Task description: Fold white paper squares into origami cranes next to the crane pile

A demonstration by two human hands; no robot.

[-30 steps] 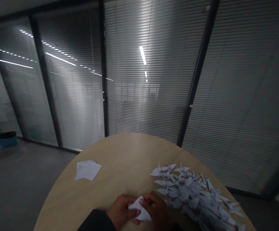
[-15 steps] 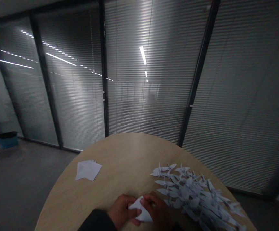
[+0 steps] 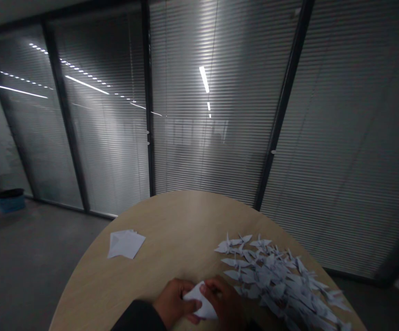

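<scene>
A small folded piece of white paper (image 3: 204, 307) is held between my two hands at the near side of the round table. My left hand (image 3: 174, 301) grips its left side, thumb lying on top and fingers beneath. On the other side, my right hand (image 3: 225, 301) pinches the upper right part, its thumb near the top corner. The fingers partly cover the paper, so its folds cannot be fully made out. Close by on the right lies a large heap of white folded paper cranes (image 3: 275, 276).
Several flat white paper sheets (image 3: 126, 244) lie in a loose stack at the table's left. The light wooden table (image 3: 185, 220) reaches back to a glass partition with blinds (image 3: 206, 161). A blue bucket (image 3: 9, 201) stands on the floor at far left.
</scene>
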